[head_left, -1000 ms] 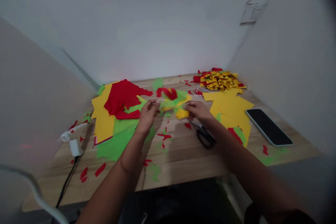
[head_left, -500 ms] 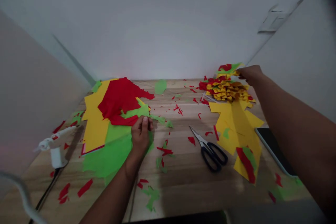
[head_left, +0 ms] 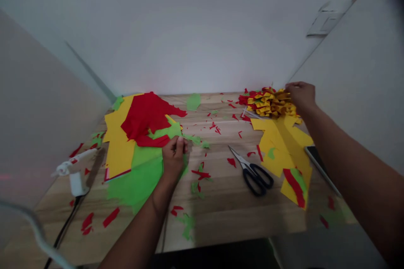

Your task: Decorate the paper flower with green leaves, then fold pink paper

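My left hand is closed, its thumb pressed against the curled fingers. It is over the edge of green paper and beside a red paper sheet. Whatever it may hold is hidden. My right hand has its fingers drawn together at the right end of a pile of small folded yellow and red paper pieces. Nothing shows at its fingertips. Yellow paper cut-outs lie in front of the pile, with red and green scraps on them.
Dark-handled scissors lie mid-table, their tip pointing back left. A white glue gun with a black cord stands at left. Under my right forearm is a phone. Red and green scraps are scattered over the wooden table, which meets the wall behind.
The yellow, green and red piece at my right fingertips no longer shows there; my right hand stays by the pile. My left hand keeps its place and the view has shifted slightly.
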The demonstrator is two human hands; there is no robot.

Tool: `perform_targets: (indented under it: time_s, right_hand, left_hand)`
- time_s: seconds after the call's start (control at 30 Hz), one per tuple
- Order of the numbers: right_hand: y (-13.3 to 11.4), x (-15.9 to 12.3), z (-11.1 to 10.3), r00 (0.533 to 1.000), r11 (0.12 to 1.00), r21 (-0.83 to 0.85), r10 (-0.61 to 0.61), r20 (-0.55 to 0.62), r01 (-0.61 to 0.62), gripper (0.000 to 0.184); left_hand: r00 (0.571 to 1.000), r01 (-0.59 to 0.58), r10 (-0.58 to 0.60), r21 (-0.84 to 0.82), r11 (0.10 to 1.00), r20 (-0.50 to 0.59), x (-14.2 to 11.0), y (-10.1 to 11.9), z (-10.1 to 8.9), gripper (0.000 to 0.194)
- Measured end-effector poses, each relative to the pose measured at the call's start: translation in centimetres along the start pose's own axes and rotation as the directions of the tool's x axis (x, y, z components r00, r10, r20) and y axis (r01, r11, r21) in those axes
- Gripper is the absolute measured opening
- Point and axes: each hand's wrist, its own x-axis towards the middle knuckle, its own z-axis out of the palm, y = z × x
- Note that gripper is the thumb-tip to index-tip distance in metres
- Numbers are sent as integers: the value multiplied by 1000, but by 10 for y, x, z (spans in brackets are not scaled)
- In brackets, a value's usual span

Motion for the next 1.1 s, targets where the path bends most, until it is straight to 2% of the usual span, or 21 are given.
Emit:
perform_targets:
  time_s: [0.07,0.13,0.23,0.3,0.37,0.43,0.5,0.57,0.63,0.7,0.77,0.83,0.93,1.0,1.1]
  right_hand:
    - [-11,-31,7,998,991,131,23,59,-30,33]
    - [-22,-66,16,989,971,233,12,145,-46,32]
    - [-37,-119,30,945,944,324,-53,321,-57,44]
    - [-46,-150,37,890,932,359,-126,439,-44,44]
    - [-54,-174,39,790,927,375,-244,563,19,36]
    - [-60,-193,37,679,927,360,-334,654,109,27]
    - [-64,-206,32,602,926,323,-372,706,193,23]
    - [-65,-216,25,564,929,271,-369,739,253,21]
    - [-63,-224,18,557,934,223,-348,754,280,20]
    - [-58,-231,12,571,941,184,-320,756,283,21]
    - [-52,-237,6,582,947,159,-299,757,280,22]
    - [-45,-242,1,598,952,131,-277,752,277,24]
    - [-34,-247,-5,625,955,114,-267,734,274,25]
    - [-27,-247,-7,652,956,101,-262,712,275,26]
    - [-20,-245,-7,718,957,65,-256,647,283,26]
  left_hand:
    - [999,-7,5,54,998,32,-1,4,1,38]
    - [993,-9,-6,126,992,122,-1,11,2,40]
    - [932,8,-94,240,971,349,3,27,-7,34]
    - [893,-35,-131,356,934,430,10,37,-21,23]
    - [916,-133,-96,522,842,389,23,42,-42,27]
    - [967,-164,-32,716,678,252,42,38,-66,46]
    - [991,-55,-76,854,518,110,64,25,-89,75]
    - [979,14,-191,911,411,71,84,6,-106,96]
    - [954,41,-291,934,356,68,99,-12,-117,98]
    - [942,-1,-312,936,353,119,106,-25,-122,72]
    - [941,-70,-283,923,379,187,107,-31,-125,44]
    - [940,-114,-253,908,403,230,104,-32,-125,30]
    - [953,-127,-196,895,428,229,96,-24,-124,29]
    - [974,-123,-110,866,484,200,89,-15,-122,34]
    - [976,-172,-9,798,577,217,77,-3,-119,38]
